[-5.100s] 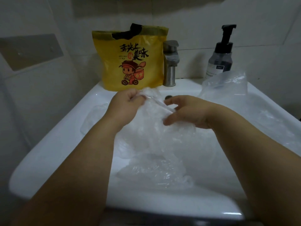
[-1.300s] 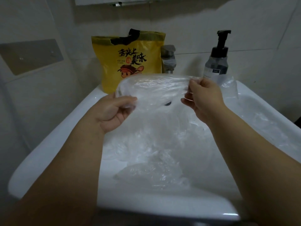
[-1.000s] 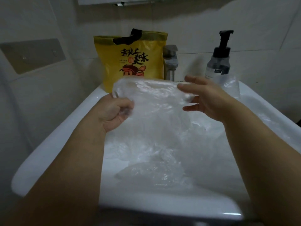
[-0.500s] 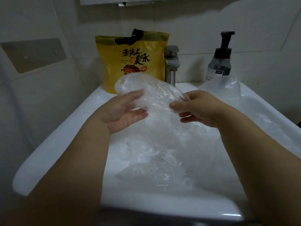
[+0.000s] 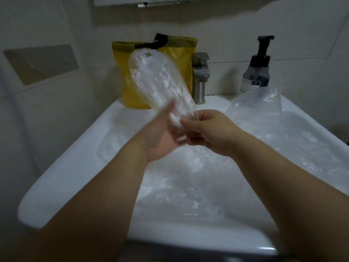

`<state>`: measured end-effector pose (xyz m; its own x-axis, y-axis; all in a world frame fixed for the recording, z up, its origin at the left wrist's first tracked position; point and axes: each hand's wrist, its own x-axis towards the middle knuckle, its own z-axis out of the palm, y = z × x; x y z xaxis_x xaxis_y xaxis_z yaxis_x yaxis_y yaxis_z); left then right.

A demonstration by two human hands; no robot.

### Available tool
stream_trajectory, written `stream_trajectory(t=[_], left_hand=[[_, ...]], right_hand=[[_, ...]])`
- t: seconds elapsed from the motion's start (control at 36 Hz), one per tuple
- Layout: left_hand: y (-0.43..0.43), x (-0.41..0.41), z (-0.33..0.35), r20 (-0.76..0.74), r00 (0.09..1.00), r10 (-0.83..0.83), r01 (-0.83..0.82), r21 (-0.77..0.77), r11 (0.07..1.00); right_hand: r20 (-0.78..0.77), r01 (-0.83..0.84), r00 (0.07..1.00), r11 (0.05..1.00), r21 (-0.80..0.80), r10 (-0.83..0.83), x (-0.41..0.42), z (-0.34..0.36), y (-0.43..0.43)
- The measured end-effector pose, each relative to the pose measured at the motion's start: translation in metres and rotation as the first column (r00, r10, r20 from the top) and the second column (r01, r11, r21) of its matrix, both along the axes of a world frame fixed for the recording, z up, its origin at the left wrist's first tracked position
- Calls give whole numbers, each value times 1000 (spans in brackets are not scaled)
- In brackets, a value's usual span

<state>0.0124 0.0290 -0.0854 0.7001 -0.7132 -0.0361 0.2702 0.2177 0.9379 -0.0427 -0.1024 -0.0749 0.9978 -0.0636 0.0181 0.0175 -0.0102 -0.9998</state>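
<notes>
Pointing up-left, rolled plastic bag [image 5: 160,82]

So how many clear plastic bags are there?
4 visible: a rolled clear plastic bag in the right hand; a puffed bag by the grey pump bottle; a flat bag on the white sink's left slope; a crumpled bag in its basin. More may be hidden.

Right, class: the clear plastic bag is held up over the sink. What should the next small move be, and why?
Probably fold the free top of the clear plastic bag down towards the hands. It stands as a long flattened strip; the right hand pinches only its lower end and the left hand lies open beneath.
</notes>
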Motion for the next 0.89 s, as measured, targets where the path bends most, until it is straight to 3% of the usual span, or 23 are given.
stream_trajectory(t=[0.03, 0.08, 0.17, 0.31, 0.47, 0.75, 0.83, 0.89], left_hand=[[-8, -6, -2, 49, 999, -19, 13, 112, 994], [-17, -6, -5, 95, 992, 78, -93, 168, 981], [-13, 7, 0, 10, 971, 239, -240, 43, 970], [9, 20, 10, -122, 937, 328, -343, -134, 930], [27, 29, 17, -269, 857, 439, -508, -304, 806], [29, 30, 17, -274, 860, 431, -507, -351, 788], [29, 26, 18, -209, 910, 358, -412, -360, 837], [25, 21, 16, -151, 939, 310, -341, -280, 898]], right_hand=[[14, 24, 1000, 999, -43, -24, 1, -3, 2], [40, 52, 998, 994, -100, -48, 1, -6, 3], [50, 71, 997, 986, -151, -64, 0, -6, 3], [-50, 1, 999, 963, -271, -15, -1, -10, 0], [-143, -102, 987, 962, -251, 68, -4, -5, -8], [-187, -147, 976, 966, -213, 108, -10, -1, -15], [-144, -108, 986, 974, -199, 81, -9, -2, -11], [-125, -122, 987, 971, -205, 98, -11, 0, -8]])
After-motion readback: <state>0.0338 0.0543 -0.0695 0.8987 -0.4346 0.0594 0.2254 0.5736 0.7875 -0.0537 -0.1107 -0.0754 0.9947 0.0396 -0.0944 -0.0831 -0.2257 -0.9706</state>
